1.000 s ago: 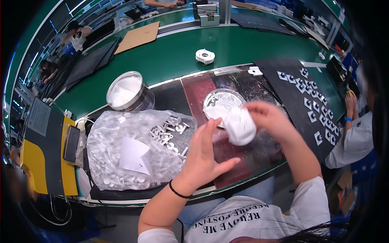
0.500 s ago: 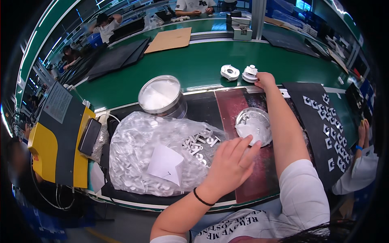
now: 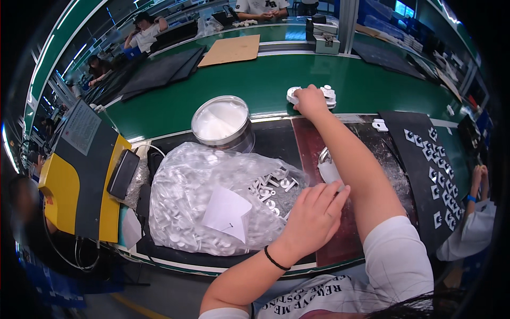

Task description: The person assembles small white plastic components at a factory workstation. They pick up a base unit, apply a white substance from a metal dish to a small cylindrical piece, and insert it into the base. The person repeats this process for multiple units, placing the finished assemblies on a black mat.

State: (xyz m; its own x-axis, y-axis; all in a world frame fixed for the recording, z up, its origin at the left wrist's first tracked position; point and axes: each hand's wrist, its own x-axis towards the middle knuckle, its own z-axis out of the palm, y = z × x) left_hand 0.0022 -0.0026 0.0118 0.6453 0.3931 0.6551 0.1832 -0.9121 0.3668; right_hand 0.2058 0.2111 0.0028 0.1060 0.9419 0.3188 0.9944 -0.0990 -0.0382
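My right hand is stretched to the far green surface, its fingers closed on a white round plastic part. A second white plastic part, with a raised knob, stands just right of it. My left hand hovers near the bench front with fingers loosely stretched and no object visible in it. Beyond its fingertips is a round dish with white contents, partly hidden by my right forearm. Beside the left hand lies a clear plastic bag of small white plastic pieces, with a folded paper slip on top.
A clear round tub of white material stands behind the bag. At left is a yellow and grey machine. On the right, a black mat carries several small white pieces with dark centres. Cardboard lies at the back; other people sit around.
My right hand has moved left from the knobbed white part to the other one. My forearm now covers much of the dish. The left hand has barely moved; the view has shifted slightly.
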